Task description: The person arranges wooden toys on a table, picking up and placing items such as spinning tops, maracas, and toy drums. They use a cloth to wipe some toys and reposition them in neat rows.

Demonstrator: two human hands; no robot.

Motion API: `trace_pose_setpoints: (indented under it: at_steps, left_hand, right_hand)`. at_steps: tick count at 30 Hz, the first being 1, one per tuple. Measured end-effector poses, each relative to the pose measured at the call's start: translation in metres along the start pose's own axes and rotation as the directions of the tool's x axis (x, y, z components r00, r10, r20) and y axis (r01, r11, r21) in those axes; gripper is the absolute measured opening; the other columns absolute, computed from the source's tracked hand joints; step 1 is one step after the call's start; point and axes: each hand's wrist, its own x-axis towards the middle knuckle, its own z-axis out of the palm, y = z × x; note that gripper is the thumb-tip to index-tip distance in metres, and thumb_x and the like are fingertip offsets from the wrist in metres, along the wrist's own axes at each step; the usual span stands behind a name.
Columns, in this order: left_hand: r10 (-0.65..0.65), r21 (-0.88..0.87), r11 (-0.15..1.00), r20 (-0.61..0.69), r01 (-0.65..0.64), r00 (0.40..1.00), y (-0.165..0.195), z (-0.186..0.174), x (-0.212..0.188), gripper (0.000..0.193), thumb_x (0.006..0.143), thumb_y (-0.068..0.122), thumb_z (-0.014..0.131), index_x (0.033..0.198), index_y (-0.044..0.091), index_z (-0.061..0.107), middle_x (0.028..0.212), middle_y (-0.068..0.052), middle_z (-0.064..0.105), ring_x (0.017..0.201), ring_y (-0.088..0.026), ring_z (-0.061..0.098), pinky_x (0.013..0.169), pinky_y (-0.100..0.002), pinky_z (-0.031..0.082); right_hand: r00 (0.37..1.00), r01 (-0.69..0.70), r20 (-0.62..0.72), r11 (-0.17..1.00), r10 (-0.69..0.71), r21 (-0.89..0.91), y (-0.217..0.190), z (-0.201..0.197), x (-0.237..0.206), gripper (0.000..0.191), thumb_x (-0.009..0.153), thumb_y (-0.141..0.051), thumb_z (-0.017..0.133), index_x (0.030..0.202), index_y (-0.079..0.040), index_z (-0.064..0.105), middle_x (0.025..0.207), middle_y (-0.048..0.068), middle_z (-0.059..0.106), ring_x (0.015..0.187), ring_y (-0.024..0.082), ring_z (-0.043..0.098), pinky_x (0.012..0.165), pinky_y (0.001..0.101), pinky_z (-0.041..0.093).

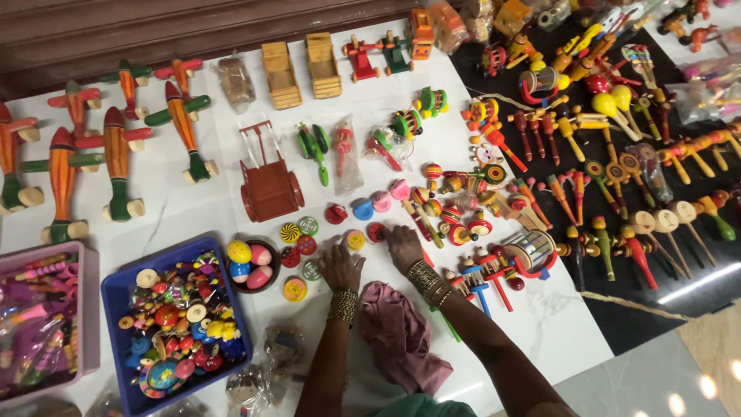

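Observation:
My left hand (pixel 340 266) rests palm down on the white sheet (pixel 185 205), fingertips at a small yellow-and-red spinning top (pixel 354 240). My right hand (pixel 403 247) lies beside it, fingers touching a red round top (pixel 376 232). Both wrists wear gold bangles. Other small round tops lie close: a yellow swirl one (pixel 290 232), a green one (pixel 309 225), a yellow disc (pixel 295 289). A pink cloth (pixel 397 328) lies between my forearms. Neither hand grips anything.
Orange wooden planes (pixel 116 158) and a brown toy cart (pixel 268 185) stand at the left. A blue tray (pixel 116 305) holds several small toys, next to a pink tray (pixel 91 309). A bowl of painted eggs (pixel 251 262) sits nearby. Rattles and wooden toys (pixel 610 170) cover the black cloth at the right.

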Motion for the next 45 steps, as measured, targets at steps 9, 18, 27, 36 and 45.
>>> trace_pose_setpoints:
  at_steps: [9,18,27,36,45]
  left_hand:
    - [0.014,-0.005,1.000,0.028,-0.014,1.000,0.002,0.002,-0.010,0.082,0.067,0.052,0.088,0.134,0.016,0.057,0.117,-0.005,0.062,0.115,-0.030,0.056,0.096,-0.050,0.044]
    - [0.083,-0.034,0.996,0.022,-0.082,0.996,0.014,-0.006,-0.018,0.084,0.071,0.048,0.086,0.141,0.016,0.052,0.125,-0.007,0.061,0.115,-0.029,0.056,0.094,-0.049,0.043]
    - [0.146,-0.161,0.978,0.072,-0.133,0.987,0.020,-0.013,-0.061,0.072,0.084,0.042,0.079,0.147,0.018,0.051,0.134,-0.006,0.059,0.124,-0.029,0.055,0.104,-0.049,0.044]
    - [0.327,-0.089,0.945,0.181,-0.316,0.928,0.028,-0.025,-0.170,0.067,0.077,0.055,0.071,0.137,0.027,0.058,0.142,-0.001,0.053,0.130,-0.032,0.050,0.104,-0.060,0.038]
    - [0.439,-0.290,0.868,0.070,-0.403,0.896,-0.012,-0.047,-0.202,0.059,0.076,0.047,0.078,0.128,0.023,0.064,0.142,0.003,0.057,0.131,-0.028,0.053,0.108,-0.058,0.039]
  right_hand:
    - [0.987,-0.074,0.120,0.961,0.110,-0.267,0.005,-0.018,-0.007,0.029,0.083,-0.015,0.059,0.110,-0.003,0.060,0.106,0.013,0.057,0.101,0.031,0.056,0.082,0.0445,0.046]
    - [1.000,0.015,0.026,0.996,-0.013,-0.084,-0.012,-0.019,-0.012,0.033,0.086,-0.018,0.059,0.117,-0.006,0.061,0.105,0.013,0.060,0.100,0.032,0.057,0.081,0.0493,0.047]
    - [0.993,-0.098,-0.051,0.989,0.104,0.107,-0.048,-0.051,-0.024,0.051,0.082,-0.015,0.060,0.131,-0.004,0.059,0.109,0.014,0.059,0.101,0.032,0.057,0.084,0.0448,0.047]
    - [0.996,-0.082,-0.030,0.986,0.087,0.146,-0.082,-0.071,-0.144,0.050,0.083,-0.022,0.063,0.128,0.000,0.061,0.113,0.018,0.060,0.103,0.035,0.057,0.088,0.0480,0.048]
    - [0.959,-0.275,-0.112,0.952,0.262,-0.131,-0.030,-0.102,-0.255,0.046,0.084,-0.013,0.060,0.128,-0.003,0.062,0.114,0.017,0.059,0.105,0.036,0.056,0.090,0.0501,0.048]
